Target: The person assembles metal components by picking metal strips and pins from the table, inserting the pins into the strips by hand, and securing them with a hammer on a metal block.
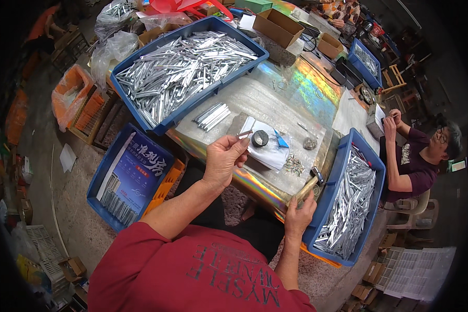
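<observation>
Far to my left on the floor sits a blue crate (105, 171) with a printed blue sheet (140, 169) laid over it, and behind it on the shiny rainbow-foil table (275, 99) a big blue bin (184, 112) is heaped with silver metal strips (182, 67). My left hand (224, 157) is raised over the table's near edge, fingers pressed together and pinching a short metal strip (244, 134), just beside a small bundle of strips (212, 116) and a round dark weight (260, 138) on white paper (268, 151). My right hand (299, 214) grips the wooden handle of a hammer (308, 188) at the table corner, next to another blue bin (325, 208) of strips, with a seated person (416, 161) beyond.
</observation>
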A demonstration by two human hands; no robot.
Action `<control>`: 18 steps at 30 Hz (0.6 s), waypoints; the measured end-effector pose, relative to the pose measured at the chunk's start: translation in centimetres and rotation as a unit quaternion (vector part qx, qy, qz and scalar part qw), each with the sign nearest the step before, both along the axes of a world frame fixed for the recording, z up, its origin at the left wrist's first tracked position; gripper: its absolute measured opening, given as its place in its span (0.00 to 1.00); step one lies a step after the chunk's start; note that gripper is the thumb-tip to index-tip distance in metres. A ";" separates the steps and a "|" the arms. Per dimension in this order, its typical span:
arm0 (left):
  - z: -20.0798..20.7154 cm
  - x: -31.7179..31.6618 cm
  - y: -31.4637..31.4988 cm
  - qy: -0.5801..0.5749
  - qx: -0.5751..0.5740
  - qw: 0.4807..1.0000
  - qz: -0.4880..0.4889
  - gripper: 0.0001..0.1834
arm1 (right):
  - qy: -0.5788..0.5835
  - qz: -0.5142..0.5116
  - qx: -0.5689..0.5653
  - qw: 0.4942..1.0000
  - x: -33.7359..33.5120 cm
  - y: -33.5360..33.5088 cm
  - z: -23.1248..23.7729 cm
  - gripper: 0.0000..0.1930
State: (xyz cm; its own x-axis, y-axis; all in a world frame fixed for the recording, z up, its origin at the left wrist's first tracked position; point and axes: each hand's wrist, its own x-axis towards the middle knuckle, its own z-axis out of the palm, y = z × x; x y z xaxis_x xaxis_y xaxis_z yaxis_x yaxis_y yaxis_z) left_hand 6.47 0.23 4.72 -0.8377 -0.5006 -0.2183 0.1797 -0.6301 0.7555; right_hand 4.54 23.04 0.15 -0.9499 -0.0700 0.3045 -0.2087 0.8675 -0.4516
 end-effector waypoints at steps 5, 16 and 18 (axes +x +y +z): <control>-0.7 -0.1 -0.2 -0.002 -0.005 1.000 0.008 0.06 | -0.012 0.070 -0.120 0.990 -1.0 -1.6 2.0 0.18; -1.3 -0.3 -0.8 -0.008 -0.001 1.000 0.013 0.07 | 0.113 0.281 -0.027 0.953 -6.6 -9.6 2.5 0.21; -1.6 -0.1 -0.9 -0.009 -0.005 1.000 0.015 0.07 | 0.107 0.278 0.052 0.953 -6.9 -11.0 2.9 0.25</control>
